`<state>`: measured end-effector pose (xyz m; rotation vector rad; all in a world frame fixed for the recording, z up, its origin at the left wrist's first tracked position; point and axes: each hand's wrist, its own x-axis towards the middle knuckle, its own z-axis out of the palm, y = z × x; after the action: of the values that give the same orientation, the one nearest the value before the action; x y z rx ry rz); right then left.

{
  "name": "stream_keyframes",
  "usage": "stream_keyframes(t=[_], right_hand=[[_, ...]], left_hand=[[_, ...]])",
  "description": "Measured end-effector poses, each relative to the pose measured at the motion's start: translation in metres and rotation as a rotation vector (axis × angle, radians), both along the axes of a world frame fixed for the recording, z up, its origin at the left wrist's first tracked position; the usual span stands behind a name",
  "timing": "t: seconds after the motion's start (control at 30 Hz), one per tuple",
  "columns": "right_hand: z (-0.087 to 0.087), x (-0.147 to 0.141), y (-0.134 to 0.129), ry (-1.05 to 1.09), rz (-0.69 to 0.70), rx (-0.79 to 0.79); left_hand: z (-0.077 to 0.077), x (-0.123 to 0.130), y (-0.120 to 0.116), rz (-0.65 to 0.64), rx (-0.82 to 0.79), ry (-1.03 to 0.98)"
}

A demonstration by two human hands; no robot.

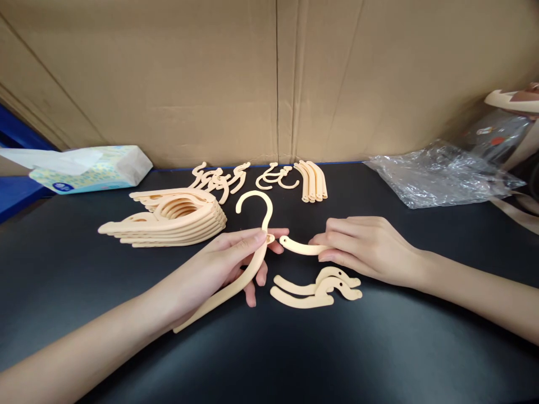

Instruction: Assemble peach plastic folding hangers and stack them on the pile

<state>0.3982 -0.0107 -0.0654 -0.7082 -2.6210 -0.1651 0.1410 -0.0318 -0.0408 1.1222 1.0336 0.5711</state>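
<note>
My left hand (pixel 236 252) pinches a cream hanger piece (pixel 236 287) near its upper end, where a curved hook (pixel 268 210) rises from it. Its long arm runs down under my wrist. My right hand (pixel 357 244) grips a short curved arm piece (pixel 301 247) between thumb and fingers. The holed end of that piece points left toward the hook's base, with a small gap between them. Below my right hand, two wavy cream pieces (pixel 303 301) lie partly overlapped on the black table (pixel 295 359).
A stack of folded hangers (pixel 177 224) lies at the left, near a tissue pack (pixel 96 168). Behind are small loose pieces (pixel 214 180), several hooks (pixel 275 177) and upright curved arms (pixel 311 182). Clear plastic bags (pixel 438 177) lie back right, before a cardboard wall (pixel 210 78).
</note>
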Motion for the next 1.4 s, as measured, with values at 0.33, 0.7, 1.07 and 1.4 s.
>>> stream_keyframes(t=[0.33,0.7,1.07,1.4], right_hand=[[0.0,-0.0047,-0.0014,-0.042,0.035,0.257],[-0.0006,-0.0054,-0.0032,-0.034,-0.003,0.229],[-0.0028,-0.005,-0.0029,-0.032,-0.022,0.218],[-0.0025,-0.007,-0.0037,-0.048,-0.043,0.277]], left_hand=[[0.0017,-0.0018,0.0001,-0.076,-0.027,0.033],[-0.0003,-0.0045,0.0004,-0.145,-0.014,0.05],[0.0002,-0.0026,0.0019,-0.178,-0.01,0.023],[0.0026,-0.0024,0.004,-0.154,-0.044,0.03]])
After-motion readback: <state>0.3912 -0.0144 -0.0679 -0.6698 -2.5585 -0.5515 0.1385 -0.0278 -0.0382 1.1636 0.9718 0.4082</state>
